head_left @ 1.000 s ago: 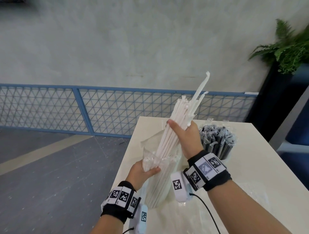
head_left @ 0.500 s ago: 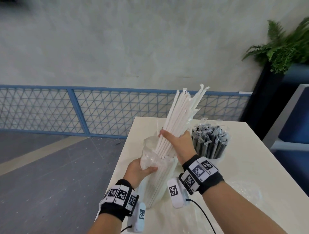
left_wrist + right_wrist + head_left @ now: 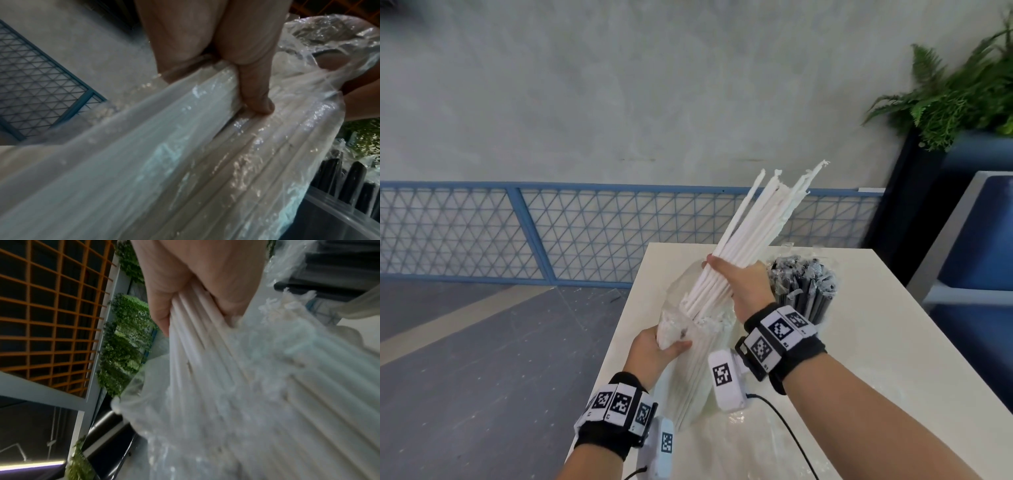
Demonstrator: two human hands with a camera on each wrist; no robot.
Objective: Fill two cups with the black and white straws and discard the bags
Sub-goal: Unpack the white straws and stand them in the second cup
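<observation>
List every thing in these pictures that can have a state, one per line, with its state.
Bundle of white straws: tilted, half out of bag, gripped by right hand.
Clear plastic bag: open-topped, upright on the white table, holding more straws, gripped by left hand.
Clear cup of black wrapped straws: full, standing on table.
Crumpled clear plastic: lying loose on table.

We wear black wristbands with black-and-white square markers behind each hand; white tagged camera modules hang beneath, the right one trailing a black cable.
</observation>
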